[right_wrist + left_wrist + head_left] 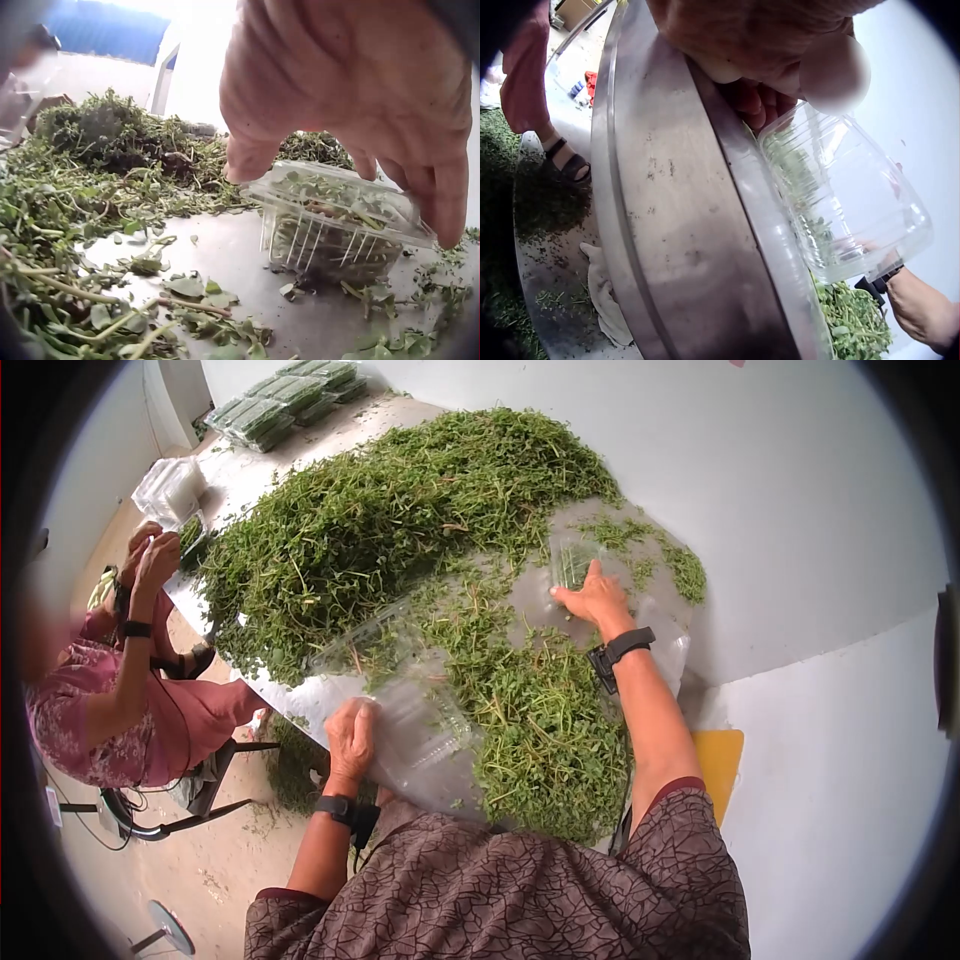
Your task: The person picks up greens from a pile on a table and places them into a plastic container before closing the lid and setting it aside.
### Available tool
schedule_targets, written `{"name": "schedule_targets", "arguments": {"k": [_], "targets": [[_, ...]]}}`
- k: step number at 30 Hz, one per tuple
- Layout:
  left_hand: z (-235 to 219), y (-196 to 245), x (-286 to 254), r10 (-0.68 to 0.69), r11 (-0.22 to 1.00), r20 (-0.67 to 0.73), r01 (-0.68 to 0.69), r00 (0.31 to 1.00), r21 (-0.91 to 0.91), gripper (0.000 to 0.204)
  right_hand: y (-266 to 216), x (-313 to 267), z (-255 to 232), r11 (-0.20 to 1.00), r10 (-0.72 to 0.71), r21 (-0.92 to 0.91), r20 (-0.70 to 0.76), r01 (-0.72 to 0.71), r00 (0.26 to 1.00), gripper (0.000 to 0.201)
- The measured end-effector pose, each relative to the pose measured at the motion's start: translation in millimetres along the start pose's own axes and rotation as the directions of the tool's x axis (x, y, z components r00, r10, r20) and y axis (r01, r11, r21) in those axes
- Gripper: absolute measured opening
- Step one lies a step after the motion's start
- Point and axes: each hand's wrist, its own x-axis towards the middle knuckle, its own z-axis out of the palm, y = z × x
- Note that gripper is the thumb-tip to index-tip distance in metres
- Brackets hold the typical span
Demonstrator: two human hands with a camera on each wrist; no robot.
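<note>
My right hand [600,602] spans a lidded clear plastic clamshell box [573,563] packed with green leafy stems, at the table's far right side. In the right wrist view, the thumb is at one lid corner and the fingers [448,199] bend down over the opposite edge; the box [330,236] sits low over the metal tabletop. Near the front edge, my left hand [350,738] has curled fingers pinching the edge of an empty clear clamshell [415,725]. The left wrist view shows that clamshell [847,195] tilted beyond the fingers.
A large heap of greens [400,510] covers the table's far side, with a smaller pile [550,730] nearer me. Packed boxes [285,405] are stacked at the far left, by empty containers [168,490]. Another person [130,700] sits at left. A yellow board [718,770] is at right.
</note>
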Motion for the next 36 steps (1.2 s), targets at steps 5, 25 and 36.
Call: {"name": "schedule_targets", "arguments": {"k": [5,25,36], "targets": [[-2.6,13.3,0.7,-0.006,1.000,0.016,0.006,1.000,0.007,0.038,26.4,24.5,-3.7,0.943,-0.229,-0.268,-0.098,0.196,0.969,0.085],[-0.7,-2.7,5.5,0.044,0.999,0.033,-0.045,0.998,0.011,0.030,39.8,-206.2,30.4,0.753,-0.479,0.329,-0.318,0.569,0.818,0.037],[-7.7,0.3,5.4,0.073,0.992,0.159,-0.055,0.984,-0.115,0.048,-23.2,-257.2,92.9,0.586,-0.674,0.279,-0.355,0.761,0.648,0.033]]}}
